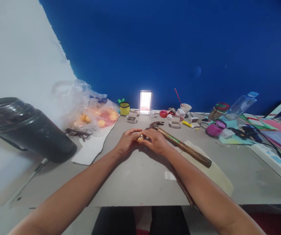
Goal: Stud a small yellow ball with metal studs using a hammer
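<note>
Blue wall [155, 49] rises behind a grey table [135, 182], on which both forearms reach forward from the near edge and slant inward until the hands meet near the middle. The left hand [127, 142] comes in from the left with its fingers bent and its thumb pointing inward; the right hand [157, 142] is turned back-up, its fingers curled over and its thumb reaching left. Between their fingertips sits a small shiny gold-coloured piece [140, 138], gripped by the fingers of both hands just above the table; its lower part is hidden. Just beyond and to the right of the right hand lies a claw hammer [182, 145], its wooden handle slanting toward the right forearm, partly over a pale sheet [215, 178].
</note>
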